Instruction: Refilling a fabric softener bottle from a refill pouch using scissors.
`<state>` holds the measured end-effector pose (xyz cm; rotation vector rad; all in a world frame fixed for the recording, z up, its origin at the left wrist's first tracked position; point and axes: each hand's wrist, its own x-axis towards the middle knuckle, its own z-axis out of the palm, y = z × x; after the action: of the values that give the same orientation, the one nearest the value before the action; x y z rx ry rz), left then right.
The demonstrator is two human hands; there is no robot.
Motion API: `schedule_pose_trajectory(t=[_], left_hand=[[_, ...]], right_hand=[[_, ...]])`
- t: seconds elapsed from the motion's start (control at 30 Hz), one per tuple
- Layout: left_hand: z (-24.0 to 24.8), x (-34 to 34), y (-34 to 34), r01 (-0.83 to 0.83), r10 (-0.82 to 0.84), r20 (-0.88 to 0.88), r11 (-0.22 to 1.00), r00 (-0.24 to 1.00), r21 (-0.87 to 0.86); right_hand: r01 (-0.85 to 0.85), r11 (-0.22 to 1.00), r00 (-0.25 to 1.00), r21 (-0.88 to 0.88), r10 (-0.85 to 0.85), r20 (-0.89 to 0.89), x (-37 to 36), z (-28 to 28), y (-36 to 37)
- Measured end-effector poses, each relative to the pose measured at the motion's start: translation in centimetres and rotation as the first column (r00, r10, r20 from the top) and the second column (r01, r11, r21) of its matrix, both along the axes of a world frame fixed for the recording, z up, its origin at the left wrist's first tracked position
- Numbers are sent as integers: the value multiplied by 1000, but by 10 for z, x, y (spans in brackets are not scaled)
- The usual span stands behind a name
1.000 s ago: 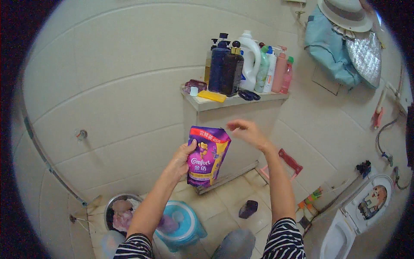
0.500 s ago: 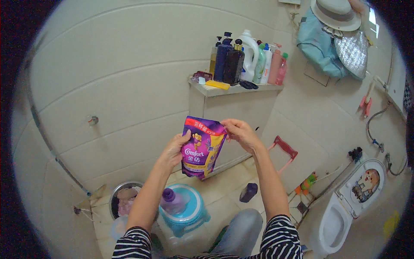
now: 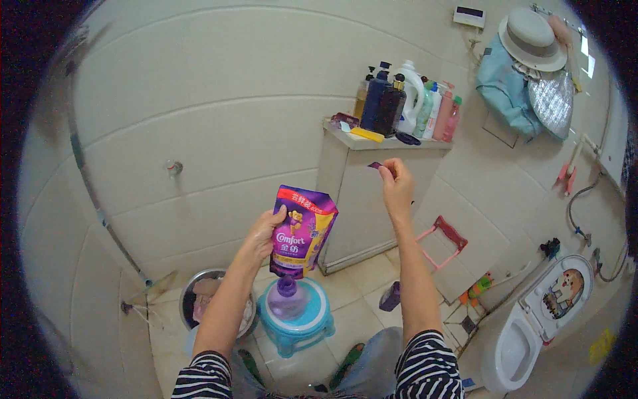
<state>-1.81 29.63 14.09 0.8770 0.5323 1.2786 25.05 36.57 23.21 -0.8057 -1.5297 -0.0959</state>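
My left hand (image 3: 264, 233) grips the left edge of a purple refill pouch (image 3: 307, 229), thumb on its front, and holds it upright. Away from it, up and to the right, my right hand (image 3: 397, 183) pinches a small dark purple torn-off scrap (image 3: 375, 165). The pouch's upper right corner now looks cut away at a slant. Just below the pouch a translucent purple bottle (image 3: 289, 304) stands on a light blue plastic stool (image 3: 292, 342). The pouch's lower edge overlaps the bottle's neck in view; whether they touch I cannot tell.
At the left of the stool is a metal basin (image 3: 188, 299) with pinkish cloth. A dark purple container (image 3: 390, 296) stands on the floor at right. Several bottles (image 3: 392, 110) crowd a ledge (image 3: 392, 149). A toilet (image 3: 515, 352) is at lower right, near a red-handled pink frame (image 3: 448, 229).
My right hand has pulled away from the pouch, up and right, with the torn scrap. My left hand has shifted the pouch slightly left and down. The view has shifted too.
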Motion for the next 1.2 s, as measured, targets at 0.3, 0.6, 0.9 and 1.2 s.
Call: schedule_pose_trajectory(t=[0.3,0.6,0.9,1.2], left_hand=[[-10,-29,2,-84,80,108,996,991,38],[-9,-26,41,-133,136,122,991,983,-31],[-12,-27,57,-56,55,179,998,982,0],[13,-9,23,-43,46,216,999,975,-20]], right_hand=[[79,980,990,-185,-99,-104,-2,-22,44],[201,978,979,61,-198,-52,-22,20,131],[279,951,932,136,-302,201,-20,-5,181],[136,990,991,-32,-135,21,-33,-20,80]])
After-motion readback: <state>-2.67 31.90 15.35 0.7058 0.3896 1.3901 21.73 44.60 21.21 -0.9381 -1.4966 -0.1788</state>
